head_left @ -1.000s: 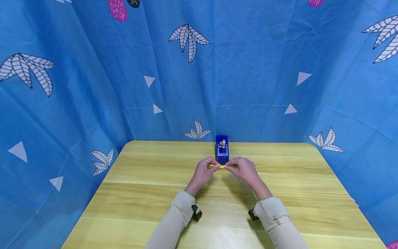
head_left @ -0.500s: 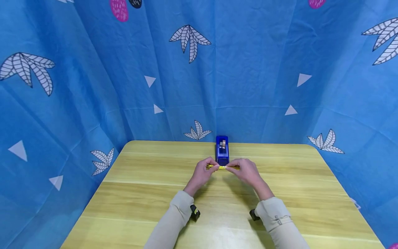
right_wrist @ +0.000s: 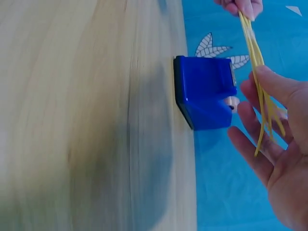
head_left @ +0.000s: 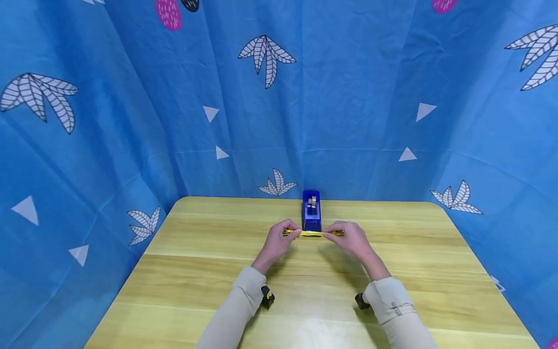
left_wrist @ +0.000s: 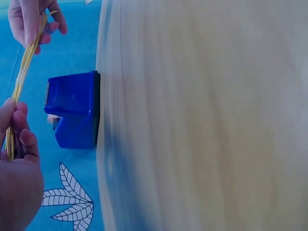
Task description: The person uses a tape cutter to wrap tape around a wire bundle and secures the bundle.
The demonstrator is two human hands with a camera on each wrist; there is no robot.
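A bundle of thin yellow strands (head_left: pixel 311 233) stretches level between both hands above the table. My left hand (head_left: pixel 276 242) pinches its left part between thumb and fingers. My right hand (head_left: pixel 354 242) pinches the right part, and loose strand ends (right_wrist: pixel 263 120) fan out past its thumb in the right wrist view. A whitish, shiny band (left_wrist: pixel 20 77) sits around the middle of the bundle; it looks like clear tape. Just beyond the bundle stands a blue tape dispenser (head_left: pixel 311 211), its near end partly behind the strands. Neither hand touches the dispenser.
The wood-grain table (head_left: pixel 183 271) spreads out on both sides of the arms. A blue patterned curtain (head_left: pixel 348 97) hangs behind its back edge and along the sides. The dispenser stands close to that back edge.
Both hands have moved apart along the bundle, the left one leftward and the right one rightward, so more of its middle shows. The dispenser has stayed in place.
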